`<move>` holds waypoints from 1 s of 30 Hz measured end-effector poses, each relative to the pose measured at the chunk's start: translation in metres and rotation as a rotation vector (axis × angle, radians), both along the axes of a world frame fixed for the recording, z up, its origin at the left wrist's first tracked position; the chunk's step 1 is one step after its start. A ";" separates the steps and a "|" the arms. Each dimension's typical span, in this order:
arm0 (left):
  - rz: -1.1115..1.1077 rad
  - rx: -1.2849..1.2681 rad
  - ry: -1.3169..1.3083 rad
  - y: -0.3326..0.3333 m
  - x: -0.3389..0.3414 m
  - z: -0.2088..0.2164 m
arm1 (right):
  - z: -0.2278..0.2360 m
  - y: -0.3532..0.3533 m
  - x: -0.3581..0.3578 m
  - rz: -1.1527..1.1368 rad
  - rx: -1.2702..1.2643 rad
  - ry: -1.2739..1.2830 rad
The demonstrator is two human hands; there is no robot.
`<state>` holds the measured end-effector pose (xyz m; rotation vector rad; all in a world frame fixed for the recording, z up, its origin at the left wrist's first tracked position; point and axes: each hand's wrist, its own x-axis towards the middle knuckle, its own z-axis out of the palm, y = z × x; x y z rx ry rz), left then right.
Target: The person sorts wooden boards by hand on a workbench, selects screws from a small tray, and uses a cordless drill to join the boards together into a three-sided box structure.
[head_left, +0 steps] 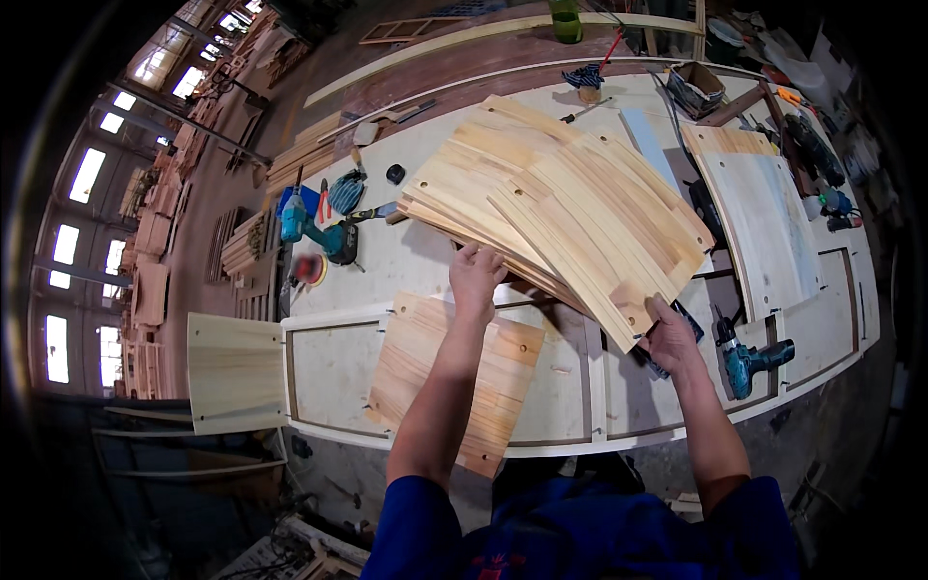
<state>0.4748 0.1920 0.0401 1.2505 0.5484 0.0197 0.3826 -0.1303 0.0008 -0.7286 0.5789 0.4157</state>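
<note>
- The right hand grasps the near corner of a honey-coloured rectangular panel of joined wood strips, its thumb laid over the upper face.
- The left hand has its fingers bent at the left-hand edge of a stack of similar pale wooden panels — whether it grips or only touches there, I cannot tell.
- The honey-coloured panel lies askew on top of the stack, a dark round hole near each corner.
- Between the forearms and below the stack, a smaller striped wooden panel with dark holes lies tilted across a long pale wooden frame, its lower corner past the frame's near edge.
- Just beside the right hand, a teal-and-black cordless drill rests on the frame.
- Farther right lies a pale panel with bluish streaks, partly over a yellower board.
- Left of the stack, on the off-white worktop, sit a second teal-and-black power tool, a blue striped bundle and a small black cylinder.
- At the frame's left end, a plain pale board juts outward.
- Beyond the stack — near the top — stands a green translucent container.
</note>
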 end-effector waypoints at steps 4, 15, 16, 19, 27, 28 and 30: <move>-0.081 -0.064 0.009 -0.014 -0.006 0.009 | -0.011 0.003 0.004 -0.173 -0.073 -0.213; -0.031 0.023 0.098 0.023 -0.049 0.003 | 0.101 -0.020 0.011 -0.405 0.138 -0.454; 0.001 0.044 0.125 0.025 -0.051 0.007 | 0.110 -0.020 0.013 -0.435 0.100 -0.491; 0.039 0.046 0.104 0.038 -0.061 0.013 | 0.126 -0.047 0.019 -0.445 0.037 -0.489; 0.041 0.176 -0.001 0.044 -0.030 0.034 | 0.097 -0.180 0.022 -0.703 -0.188 -0.561; 0.046 0.215 -0.006 0.049 -0.024 0.036 | 0.087 -0.191 0.024 -0.751 -0.226 -0.524; 0.046 0.313 -0.018 0.064 -0.009 0.038 | 0.053 -0.217 0.027 -0.814 -0.222 -0.463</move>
